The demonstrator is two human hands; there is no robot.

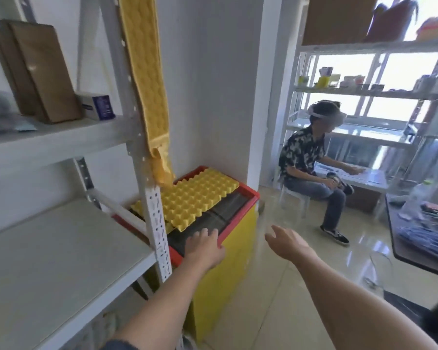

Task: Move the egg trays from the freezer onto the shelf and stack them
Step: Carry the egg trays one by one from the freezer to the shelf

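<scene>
Nearest, the left hand [204,245] lies flat on the near red rim of the yellow chest freezer [228,269], fingers spread and holding nothing; the right hand [286,239] hangs open in the air just beside the freezer, its grip also empty. Just beyond the left hand, one yellow moulded plastic egg tray [195,195] rests on the freezer's dark lid, partly behind the white perforated upright post [157,223]; whether more trays lie under it I cannot tell. The pale bare shelf [61,248] waits to the left. Lifting the tray leftward could catch its edge on the post and tip it. One seated person [311,168] is farther off.
</scene>
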